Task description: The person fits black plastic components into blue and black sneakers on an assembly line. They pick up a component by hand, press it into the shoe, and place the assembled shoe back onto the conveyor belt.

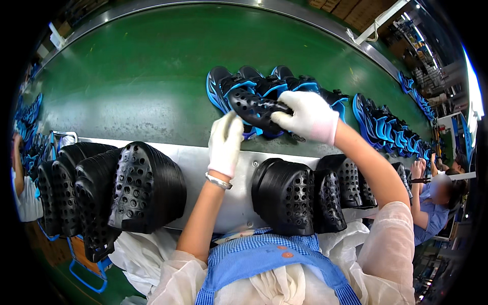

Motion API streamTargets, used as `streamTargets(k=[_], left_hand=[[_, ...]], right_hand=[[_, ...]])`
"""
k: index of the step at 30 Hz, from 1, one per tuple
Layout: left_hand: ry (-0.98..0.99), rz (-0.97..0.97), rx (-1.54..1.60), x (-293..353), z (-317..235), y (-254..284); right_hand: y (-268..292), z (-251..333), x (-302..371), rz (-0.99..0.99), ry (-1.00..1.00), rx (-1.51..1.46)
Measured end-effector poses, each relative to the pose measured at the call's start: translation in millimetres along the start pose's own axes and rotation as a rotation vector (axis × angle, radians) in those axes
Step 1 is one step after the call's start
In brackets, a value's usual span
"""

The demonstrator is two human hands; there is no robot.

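Observation:
My right hand (311, 116), in a white glove, grips one end of a black perforated plastic shoe tree (250, 105). The shoe tree is held slanted over a row of black and blue sneakers (217, 84) on the green surface. My left hand (225, 145), also gloved, is closed at the near left end of the shoe tree, its fingertips close to that end. Whether anything is pinched in those fingers does not show. Parts of the sneakers behind the shoe tree and my right hand are hidden.
Nested stacks of black shoe trees stand on the metal ledge at left (147, 185) and right (284, 195). Another row of sneakers (373, 122) lies to the right on the green belt (142, 66). A co-worker in blue (429, 211) is at the far right, another person (25, 195) far left.

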State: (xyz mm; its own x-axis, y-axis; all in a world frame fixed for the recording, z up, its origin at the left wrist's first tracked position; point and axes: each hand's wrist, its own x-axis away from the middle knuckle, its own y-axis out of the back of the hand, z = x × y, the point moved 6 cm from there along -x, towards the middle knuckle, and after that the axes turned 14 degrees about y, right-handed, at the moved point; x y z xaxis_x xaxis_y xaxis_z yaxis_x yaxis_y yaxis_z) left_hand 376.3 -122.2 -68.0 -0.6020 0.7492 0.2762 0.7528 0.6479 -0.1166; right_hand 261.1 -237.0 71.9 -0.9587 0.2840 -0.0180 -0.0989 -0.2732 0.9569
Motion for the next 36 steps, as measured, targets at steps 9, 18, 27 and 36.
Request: streamTargets(k=[9, 18, 27, 36], left_hand=[[-0.248, 0.013, -0.693, -4, -1, -30], [0.211, 0.170, -1.192, -49, 0, -47], [0.221, 0.156, -1.274, -52, 8, -48], [0.218, 0.156, -1.324, -47, -10, -54]], right_hand=[[-37, -8, -72, 0.309, -0.074, 0.236], [-102, -23, -111, 0.287, -0.256, 0.074], [-119, -31, -126, 0.254, -0.260, -0.031], [-94, -23, -110, 0.194, -0.173, -0.056]])
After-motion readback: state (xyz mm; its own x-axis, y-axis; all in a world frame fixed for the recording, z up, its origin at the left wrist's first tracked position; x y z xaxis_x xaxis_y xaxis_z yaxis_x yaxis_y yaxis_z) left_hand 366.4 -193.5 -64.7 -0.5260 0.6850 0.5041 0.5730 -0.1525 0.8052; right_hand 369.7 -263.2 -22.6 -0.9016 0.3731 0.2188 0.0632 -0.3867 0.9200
